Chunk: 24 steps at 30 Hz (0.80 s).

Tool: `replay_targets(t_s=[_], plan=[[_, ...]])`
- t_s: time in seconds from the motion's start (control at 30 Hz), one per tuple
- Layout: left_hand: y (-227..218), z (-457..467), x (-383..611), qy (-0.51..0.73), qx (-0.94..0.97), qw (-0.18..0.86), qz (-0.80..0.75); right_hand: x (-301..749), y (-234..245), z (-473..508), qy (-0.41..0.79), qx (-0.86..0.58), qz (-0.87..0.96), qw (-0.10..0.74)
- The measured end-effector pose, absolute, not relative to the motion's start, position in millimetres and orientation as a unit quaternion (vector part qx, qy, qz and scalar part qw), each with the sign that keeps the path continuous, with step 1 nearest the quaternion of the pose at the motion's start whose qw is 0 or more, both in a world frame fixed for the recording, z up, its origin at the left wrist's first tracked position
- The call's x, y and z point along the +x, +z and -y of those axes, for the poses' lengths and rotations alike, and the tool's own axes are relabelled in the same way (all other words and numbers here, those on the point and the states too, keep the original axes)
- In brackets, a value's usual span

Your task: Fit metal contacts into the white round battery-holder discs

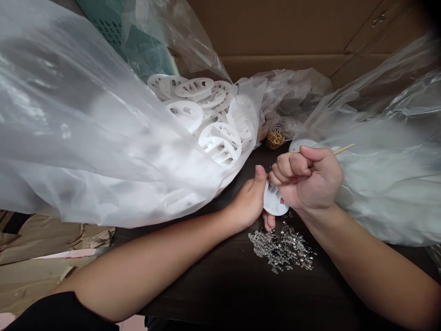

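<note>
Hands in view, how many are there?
2: the left hand grips a white slotted plastic disc; the right hand, clenched on a thin wooden stick, sits against it.

Two hands show, the left hand [246,200] and the right hand [306,177], with one white slotted plastic disc [275,200] between them and one wooden stick [342,149] in the right fist. Nearby lie roughly ten more white discs [186,115], one pile of silver pins [282,248], one gold clump [275,139], at least two clear plastic bags [69,128], and one cardboard box [275,32].
</note>
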State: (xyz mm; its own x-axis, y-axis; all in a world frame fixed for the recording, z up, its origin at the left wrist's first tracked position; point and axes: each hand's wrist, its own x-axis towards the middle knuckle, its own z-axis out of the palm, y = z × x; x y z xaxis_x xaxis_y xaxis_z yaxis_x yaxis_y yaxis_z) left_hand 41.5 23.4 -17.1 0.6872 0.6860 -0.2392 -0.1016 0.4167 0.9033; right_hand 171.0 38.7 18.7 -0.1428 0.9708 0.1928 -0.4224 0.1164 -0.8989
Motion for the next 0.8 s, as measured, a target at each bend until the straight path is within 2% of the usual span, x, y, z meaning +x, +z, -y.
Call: replay_targets(t_s=[0.23,0.37,0.53,0.67,0.73,0.8], plan=[[-22.8,-20.9,41.7,0.248,0.501,0.769,-0.311,157.4,12.7,-30.5,0.540,-0.332,0.475,0.610],[-21.3,-20.5,41.0,0.249,0.507,0.763,-0.315,156.8,13.5,-30.0,0.546,-0.356,0.466,0.598],[-18.5,-20.5,40.9,0.244,0.496,0.775,-0.306,165.0,21.1,-35.7,0.595,-0.290,0.491,0.566],[-15.6,-20.5,40.8,0.285,0.470,0.781,-0.296,173.0,33.7,-35.5,0.605,-0.254,0.501,0.564],[-14.4,-20.8,40.4,0.298,0.460,0.784,-0.291,177.4,42.8,-33.0,0.588,-0.270,0.510,0.567],[-14.1,-20.9,40.1,0.293,0.458,0.789,-0.286,182.7,52.5,-30.2,0.512,-0.318,0.563,0.565]])
